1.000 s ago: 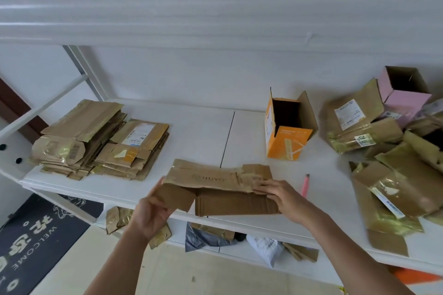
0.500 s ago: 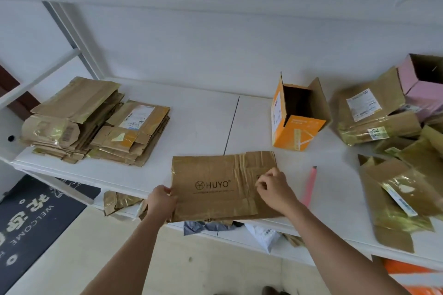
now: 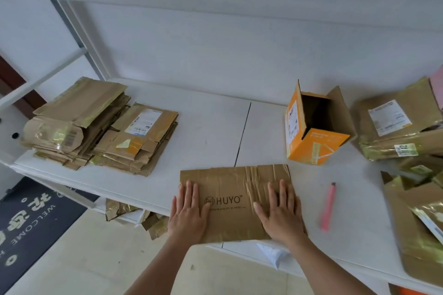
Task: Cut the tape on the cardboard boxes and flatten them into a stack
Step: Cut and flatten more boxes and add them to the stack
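Two piles of flattened cardboard (image 3: 100,127) already sit side by side at the middle left of the frame on the white counter (image 3: 211,132), so a good share of the work looks done. One more flattened box, the brown HUYO carton (image 3: 230,189), lies at the lower centre, its near edge reaching the counter's front edge. The left hand (image 3: 189,211) presses on its left end and the right hand (image 3: 280,211) on its creased, taped right end; both lie palm down with fingers straight and together, gripping nothing. Judging by this, the carton is being pressed flat and has not yet joined the piles, which are well apart from it to the left.

Plenty remains. An orange box (image 3: 314,127) stands at the centre right with its flaps up, not yet collapsed. Beyond it, along the right edge of the frame, a heap of brown boxes (image 3: 402,132) with shiny tape and shipping labels waits, some seemingly partly crushed but none stacked. A pink utility knife (image 3: 328,206) lies on the counter just right of the right hand, ready for the next cut. More scraps of cardboard show below the counter, at the lower left.
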`<state>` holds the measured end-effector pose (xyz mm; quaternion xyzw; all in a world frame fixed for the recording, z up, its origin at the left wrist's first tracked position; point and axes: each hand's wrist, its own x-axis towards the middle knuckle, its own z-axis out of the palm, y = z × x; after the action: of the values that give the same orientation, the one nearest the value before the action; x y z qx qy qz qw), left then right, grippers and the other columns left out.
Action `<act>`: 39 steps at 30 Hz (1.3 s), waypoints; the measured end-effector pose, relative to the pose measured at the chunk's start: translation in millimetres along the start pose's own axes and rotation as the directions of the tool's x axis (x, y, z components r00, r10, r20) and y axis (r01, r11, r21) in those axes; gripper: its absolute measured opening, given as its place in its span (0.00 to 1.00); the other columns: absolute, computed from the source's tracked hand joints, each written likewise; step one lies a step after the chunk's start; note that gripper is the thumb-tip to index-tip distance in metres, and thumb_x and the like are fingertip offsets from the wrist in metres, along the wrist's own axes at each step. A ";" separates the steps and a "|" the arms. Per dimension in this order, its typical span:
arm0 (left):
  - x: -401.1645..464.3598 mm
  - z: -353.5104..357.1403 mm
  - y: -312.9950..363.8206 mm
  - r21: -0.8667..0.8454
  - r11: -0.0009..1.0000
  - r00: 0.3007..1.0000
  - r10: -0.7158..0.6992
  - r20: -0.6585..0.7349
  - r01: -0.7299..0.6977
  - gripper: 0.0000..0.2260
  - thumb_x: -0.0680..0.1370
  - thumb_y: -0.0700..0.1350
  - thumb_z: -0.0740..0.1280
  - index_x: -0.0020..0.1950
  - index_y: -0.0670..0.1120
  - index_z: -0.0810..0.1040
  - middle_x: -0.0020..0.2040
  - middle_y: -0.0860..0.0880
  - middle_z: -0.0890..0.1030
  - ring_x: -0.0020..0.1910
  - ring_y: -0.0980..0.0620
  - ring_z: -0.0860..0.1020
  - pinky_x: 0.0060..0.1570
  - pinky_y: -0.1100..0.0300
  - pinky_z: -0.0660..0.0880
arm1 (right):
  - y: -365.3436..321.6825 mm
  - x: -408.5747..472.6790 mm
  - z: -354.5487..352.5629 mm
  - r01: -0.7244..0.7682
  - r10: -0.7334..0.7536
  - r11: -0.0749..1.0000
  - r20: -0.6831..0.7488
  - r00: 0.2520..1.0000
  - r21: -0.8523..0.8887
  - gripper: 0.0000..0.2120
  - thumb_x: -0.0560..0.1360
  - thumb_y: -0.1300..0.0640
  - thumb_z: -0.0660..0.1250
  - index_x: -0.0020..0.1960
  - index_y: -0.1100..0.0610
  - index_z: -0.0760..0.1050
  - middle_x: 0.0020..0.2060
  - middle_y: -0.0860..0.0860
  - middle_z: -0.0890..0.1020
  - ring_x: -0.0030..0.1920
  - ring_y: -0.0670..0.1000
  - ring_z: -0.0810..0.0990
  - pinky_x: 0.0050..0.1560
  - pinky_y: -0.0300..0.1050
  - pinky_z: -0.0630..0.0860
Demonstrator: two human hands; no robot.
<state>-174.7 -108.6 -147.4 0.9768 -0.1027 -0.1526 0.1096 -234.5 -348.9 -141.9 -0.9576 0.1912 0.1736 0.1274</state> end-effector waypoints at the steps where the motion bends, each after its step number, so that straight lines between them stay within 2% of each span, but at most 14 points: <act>1: -0.3 2.1 -1.1 -0.005 1.000 1.000 0.006 -0.010 -0.007 0.44 0.63 0.71 0.18 0.75 0.51 0.29 0.77 0.51 0.30 0.76 0.51 0.30 0.75 0.54 0.34 | 0.6 0.6 -1.4 0.001 -0.001 1.000 0.016 1.000 0.009 0.58 0.53 0.24 0.13 0.78 0.50 0.28 0.76 0.55 0.28 0.77 0.57 0.29 0.76 0.57 0.32; 8: 0.2 3.3 -1.9 -0.011 1.000 1.000 0.024 0.018 -0.024 0.45 0.61 0.70 0.15 0.74 0.50 0.26 0.76 0.50 0.27 0.75 0.49 0.27 0.74 0.54 0.33 | -5.3 -0.2 0.4 -0.015 0.018 0.995 0.028 0.999 -0.098 0.58 0.54 0.26 0.11 0.78 0.53 0.29 0.77 0.59 0.30 0.77 0.61 0.32 0.76 0.61 0.36; 12: 2.9 1.5 -2.2 -0.030 0.999 0.999 0.021 0.044 -0.019 0.45 0.62 0.71 0.17 0.75 0.49 0.27 0.76 0.49 0.27 0.74 0.49 0.26 0.73 0.55 0.31 | -7.4 3.3 1.9 -0.022 0.025 0.995 0.028 0.999 -0.097 0.55 0.51 0.27 0.10 0.71 0.56 0.22 0.71 0.59 0.25 0.77 0.62 0.30 0.75 0.62 0.35; 14: 6.3 -0.6 -3.9 -0.085 0.996 0.995 0.010 0.098 -0.002 0.39 0.73 0.71 0.30 0.78 0.50 0.31 0.77 0.50 0.29 0.75 0.49 0.28 0.74 0.54 0.34 | -7.0 4.9 2.4 -0.021 0.024 0.996 0.029 0.999 -0.086 0.55 0.50 0.26 0.10 0.70 0.56 0.21 0.71 0.59 0.24 0.76 0.62 0.29 0.75 0.62 0.34; 16: 7.3 -8.7 0.2 -0.222 0.974 0.995 -0.016 0.098 0.037 0.34 0.81 0.62 0.53 0.81 0.51 0.41 0.80 0.51 0.35 0.79 0.49 0.36 0.76 0.50 0.43 | -4.6 5.9 5.3 -0.025 0.026 0.998 0.015 1.000 -0.065 0.55 0.51 0.25 0.11 0.70 0.55 0.21 0.74 0.58 0.26 0.76 0.61 0.29 0.75 0.61 0.33; 19: 9.0 -26.0 8.6 -0.595 0.778 0.963 -0.269 -0.026 0.201 0.34 0.78 0.45 0.69 0.79 0.49 0.54 0.77 0.48 0.51 0.75 0.45 0.60 0.73 0.46 0.61 | -3.3 3.9 9.6 -0.024 0.023 0.999 -0.017 1.000 -0.046 0.54 0.55 0.25 0.13 0.74 0.54 0.25 0.77 0.57 0.31 0.77 0.59 0.30 0.76 0.60 0.34; 21: 15.0 -38.8 9.6 -0.793 0.502 0.868 -0.492 0.067 0.346 0.29 0.78 0.43 0.69 0.77 0.45 0.61 0.72 0.44 0.61 0.65 0.44 0.70 0.68 0.47 0.69 | -3.7 1.9 11.7 -0.026 0.023 0.998 -0.046 0.999 -0.055 0.54 0.56 0.25 0.13 0.75 0.53 0.26 0.77 0.57 0.31 0.77 0.59 0.31 0.76 0.60 0.34; 22: 18.0 -43.2 8.4 -0.822 0.417 0.837 -0.533 0.124 0.388 0.24 0.79 0.44 0.68 0.74 0.42 0.66 0.69 0.43 0.68 0.59 0.45 0.73 0.64 0.47 0.72 | -3.3 1.4 11.4 -0.025 0.021 0.998 -0.062 0.998 -0.060 0.53 0.57 0.26 0.12 0.74 0.53 0.25 0.77 0.57 0.31 0.77 0.59 0.31 0.76 0.59 0.34; 23: 19.7 -47.1 7.0 -0.816 0.406 0.831 -0.535 0.153 0.411 0.19 0.80 0.45 0.66 0.69 0.41 0.71 0.63 0.43 0.74 0.55 0.46 0.76 0.61 0.47 0.75 | -2.6 0.9 9.8 -0.021 0.016 0.997 -0.073 0.997 -0.068 0.52 0.57 0.26 0.12 0.74 0.53 0.25 0.77 0.57 0.32 0.78 0.59 0.32 0.76 0.59 0.34; 27: 13.2 -67.0 10.5 -0.869 0.337 0.848 -0.506 0.158 0.362 0.05 0.81 0.43 0.64 0.56 0.44 0.74 0.52 0.44 0.80 0.48 0.46 0.79 0.48 0.49 0.79 | -0.6 -2.3 3.8 -0.015 0.017 0.999 -0.079 0.997 0.031 0.55 0.58 0.23 0.18 0.79 0.51 0.30 0.78 0.56 0.33 0.78 0.58 0.34 0.78 0.60 0.38; 30: 12.5 -92.7 11.1 -0.948 0.201 0.844 -0.525 0.110 0.249 0.02 0.81 0.41 0.64 0.50 0.45 0.74 0.49 0.43 0.82 0.44 0.45 0.81 0.39 0.53 0.77 | -21.9 -10.1 -9.7 -0.038 0.097 0.964 -0.215 0.972 0.264 0.47 0.70 0.24 0.38 0.81 0.50 0.42 0.79 0.58 0.41 0.79 0.61 0.41 0.75 0.67 0.45; 32: 11.5 -112.9 8.2 -0.981 0.075 0.810 -0.578 0.103 0.179 0.04 0.81 0.41 0.65 0.47 0.45 0.73 0.48 0.43 0.82 0.43 0.45 0.81 0.38 0.54 0.78 | -43.7 -12.1 -28.2 -0.010 0.163 0.907 -0.328 0.931 0.422 0.44 0.71 0.29 0.47 0.81 0.51 0.47 0.79 0.60 0.43 0.79 0.64 0.43 0.73 0.72 0.49; 35: 6.9 -141.2 -7.9 -0.994 -0.078 0.769 -0.631 0.106 0.073 0.01 0.81 0.42 0.65 0.51 0.45 0.73 0.49 0.43 0.80 0.41 0.48 0.79 0.36 0.56 0.76 | -83.4 -4.4 -61.5 0.139 0.165 0.788 -0.423 0.891 0.600 0.43 0.72 0.33 0.55 0.81 0.51 0.48 0.79 0.61 0.40 0.78 0.66 0.43 0.73 0.70 0.50; 39: -2.7 -163.5 -41.7 -0.978 -0.210 0.715 -0.682 0.152 0.008 0.05 0.82 0.43 0.64 0.57 0.45 0.73 0.47 0.44 0.78 0.41 0.50 0.77 0.35 0.56 0.74 | -142.4 5.4 -86.9 0.384 0.093 0.655 -0.574 0.814 0.651 0.44 0.74 0.47 0.71 0.80 0.53 0.49 0.78 0.64 0.39 0.78 0.66 0.44 0.74 0.64 0.56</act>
<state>-117.8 -38.3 -5.0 0.5572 0.3644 0.0333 0.7455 -146.7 -250.3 -39.7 -0.8399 0.1917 -0.2200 0.4577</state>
